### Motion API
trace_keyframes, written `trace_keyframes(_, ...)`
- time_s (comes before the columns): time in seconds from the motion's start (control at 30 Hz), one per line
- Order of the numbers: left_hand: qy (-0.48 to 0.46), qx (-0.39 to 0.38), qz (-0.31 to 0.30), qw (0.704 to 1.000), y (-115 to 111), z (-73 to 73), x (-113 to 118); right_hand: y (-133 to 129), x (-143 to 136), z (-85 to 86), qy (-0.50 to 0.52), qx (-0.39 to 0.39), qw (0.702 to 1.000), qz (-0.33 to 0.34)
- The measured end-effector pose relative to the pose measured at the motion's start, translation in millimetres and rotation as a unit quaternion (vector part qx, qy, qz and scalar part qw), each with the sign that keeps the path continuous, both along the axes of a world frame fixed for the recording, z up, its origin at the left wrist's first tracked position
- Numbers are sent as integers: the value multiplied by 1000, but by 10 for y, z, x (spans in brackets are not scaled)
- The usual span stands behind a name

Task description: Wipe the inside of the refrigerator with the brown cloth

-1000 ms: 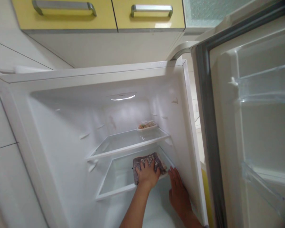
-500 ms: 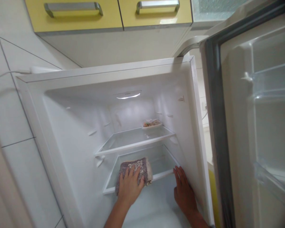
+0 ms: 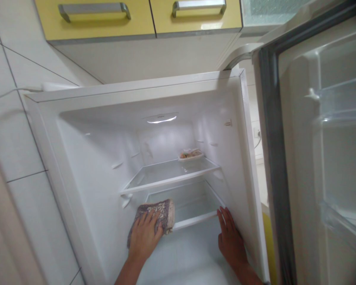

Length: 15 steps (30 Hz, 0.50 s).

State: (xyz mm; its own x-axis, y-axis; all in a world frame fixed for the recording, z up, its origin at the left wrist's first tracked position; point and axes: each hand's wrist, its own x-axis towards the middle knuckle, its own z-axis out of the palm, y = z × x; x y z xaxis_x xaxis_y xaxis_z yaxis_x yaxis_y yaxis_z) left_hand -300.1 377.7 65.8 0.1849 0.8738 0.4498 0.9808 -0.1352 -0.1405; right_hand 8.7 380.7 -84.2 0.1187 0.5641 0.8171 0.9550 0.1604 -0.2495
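My left hand (image 3: 146,237) lies over a folded brown-and-cream patterned cloth (image 3: 166,211), fingers spread across it, pressing it on the left front part of the lower glass shelf (image 3: 186,208) inside the fridge. The cloth hangs a little over the shelf's white front edge and hides its left corner. At the right front corner of that shelf, my right hand (image 3: 231,240) touches the edge beside the side wall, fingers stretched out. On the upper glass shelf (image 3: 163,174) a small white tray of food (image 3: 190,154) sits at the back right.
The fridge door (image 3: 273,158) stands wide open on the right, with clear door racks (image 3: 344,105). Yellow cabinets (image 3: 101,27) with metal handles hang above the fridge. A white tiled wall (image 3: 20,138) runs along the left.
My left hand has slid the cloth to the left along the lower shelf's front. My right hand stays at the right corner. The view has shifted slightly.
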Motion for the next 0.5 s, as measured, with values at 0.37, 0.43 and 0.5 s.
trace_keyframes(0.37, -16, -61, 20, 998, 154, 84, 68, 103, -67, -19, 9, 17, 1000, -2)
trace_keyframes(0.43, -20, -94, 40, 995, 188, 123, 130, 107, -89, -20, 14, 14, 1000, 6)
trace_keyframes(0.5, -26, -121, 55, 991, 222, 155, 236, 103, -113, -9, 21, 6, 1000, 10)
